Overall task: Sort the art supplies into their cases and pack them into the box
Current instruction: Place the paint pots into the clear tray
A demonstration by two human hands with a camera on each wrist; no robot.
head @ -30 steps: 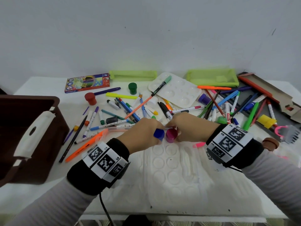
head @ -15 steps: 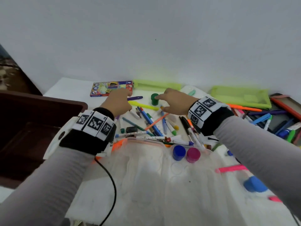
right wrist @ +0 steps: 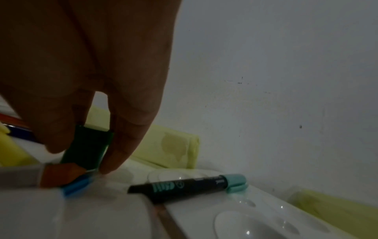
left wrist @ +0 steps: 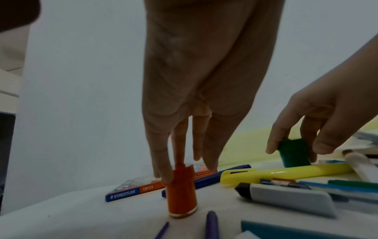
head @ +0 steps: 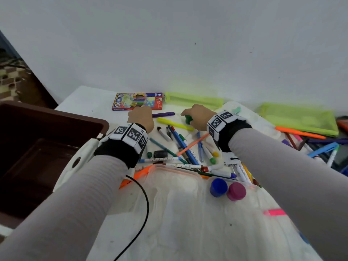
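A red paint pot (left wrist: 181, 194) stands upright on the white table, in front of the coloured-pencil box (head: 137, 103). My left hand (left wrist: 186, 171) comes down from above and pinches its cap with the fingertips; in the head view my left hand (head: 140, 117) hides the pot. My right hand (head: 195, 117) grips a green paint pot (head: 188, 119), with thumb and fingers round its sides (right wrist: 88, 148). A blue pot (head: 218, 187) and a magenta pot (head: 236, 191) stand in the clear moulded tray (head: 169, 204) near me.
The brown box (head: 47, 147) stands open at the left. Loose markers (head: 184, 147) lie scattered between hands and tray. A yellow highlighter (left wrist: 286, 174) lies between the two pots. A white palette (right wrist: 266, 218) and green cases (head: 297, 119) are at the right.
Both hands left the blue and magenta pots in the tray and reached to the far side. The left now holds the red pot, the right the green pot.
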